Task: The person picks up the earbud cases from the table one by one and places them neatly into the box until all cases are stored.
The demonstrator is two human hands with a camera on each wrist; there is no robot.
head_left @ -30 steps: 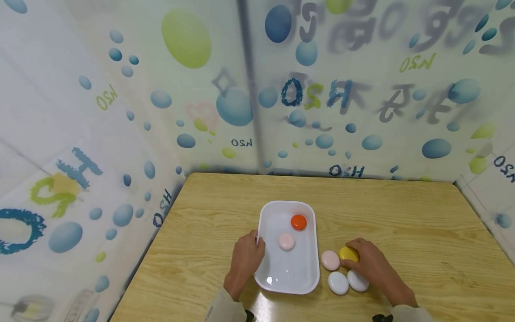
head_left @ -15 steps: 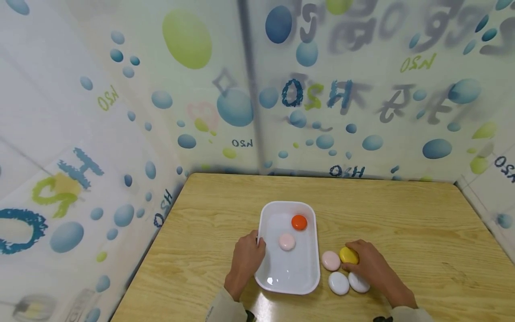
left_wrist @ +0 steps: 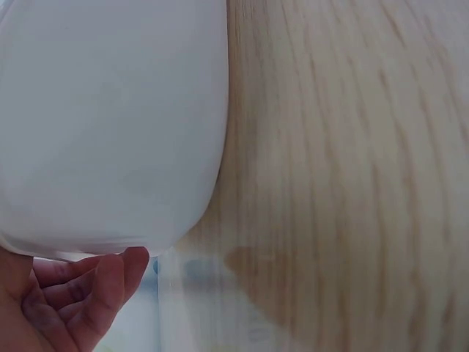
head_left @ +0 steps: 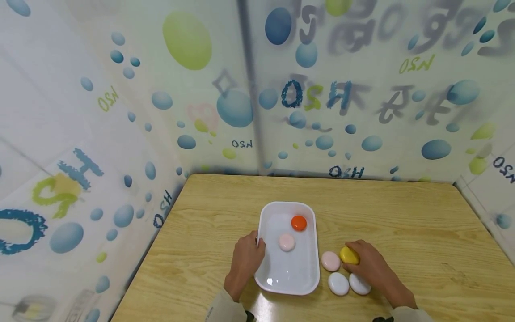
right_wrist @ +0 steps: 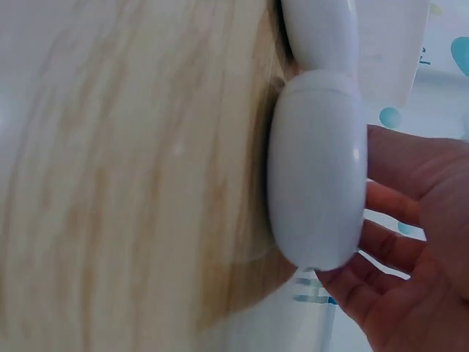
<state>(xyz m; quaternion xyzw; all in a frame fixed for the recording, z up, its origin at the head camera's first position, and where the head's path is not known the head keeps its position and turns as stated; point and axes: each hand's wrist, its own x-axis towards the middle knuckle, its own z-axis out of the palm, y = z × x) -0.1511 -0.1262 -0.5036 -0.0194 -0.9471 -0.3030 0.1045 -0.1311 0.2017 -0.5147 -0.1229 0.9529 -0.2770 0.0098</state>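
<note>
White disc (head_left: 360, 285) under right hand (head_left: 370, 264) slid slightly farther from tray (head_left: 287, 277). Its fingers pinched yellow disc (head_left: 349, 255) beyond tray's right edge; left hand (head_left: 246, 257) gripped left rim. Step appeared pickup; next move likely called for lift clear of pink disc (head_left: 330, 261).

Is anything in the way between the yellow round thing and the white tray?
Yes, a pink disc lies on the table between the yellow disc, which the right hand pinches, and the white tray. The tray's raised rim also stands there.
</note>
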